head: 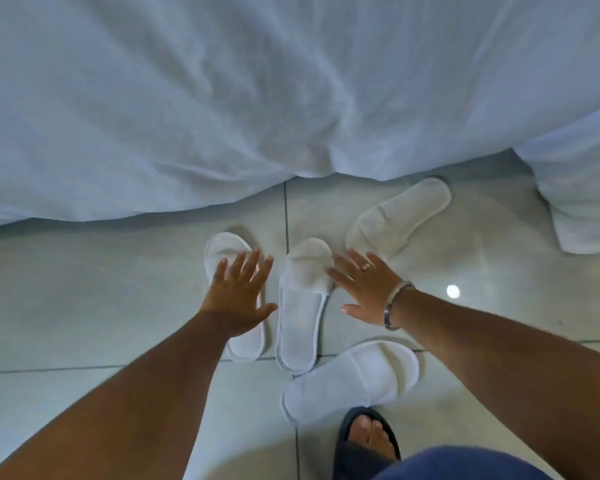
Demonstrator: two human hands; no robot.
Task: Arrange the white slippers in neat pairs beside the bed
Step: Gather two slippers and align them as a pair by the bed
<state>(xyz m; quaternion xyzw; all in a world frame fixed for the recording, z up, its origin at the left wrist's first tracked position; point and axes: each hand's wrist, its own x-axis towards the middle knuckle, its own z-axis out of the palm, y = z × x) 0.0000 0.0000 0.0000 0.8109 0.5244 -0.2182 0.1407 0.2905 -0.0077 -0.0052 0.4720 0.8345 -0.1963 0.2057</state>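
With fingers spread flat and gripping nothing, the left hand (238,296) and right hand (362,287) are flanking two floor-laid white slippers (300,306), likely light, floppy things best pinched at the strap.

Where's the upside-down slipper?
Head view, upper right: the sole-up slipper lies angled on the floor by the bed sheet, just beyond the right hand.

- A white bedsheet (187,98) fills the upper frame.
- The left hand (238,296), fingers spread, lies over the leftmost slipper (222,251).
- The right hand (364,285), also spread flat, sits beside the middle slipper (302,306).
- Two more slippers: an upturned slipper (399,216) at upper right, a sideways slipper (354,379) at lower centre.
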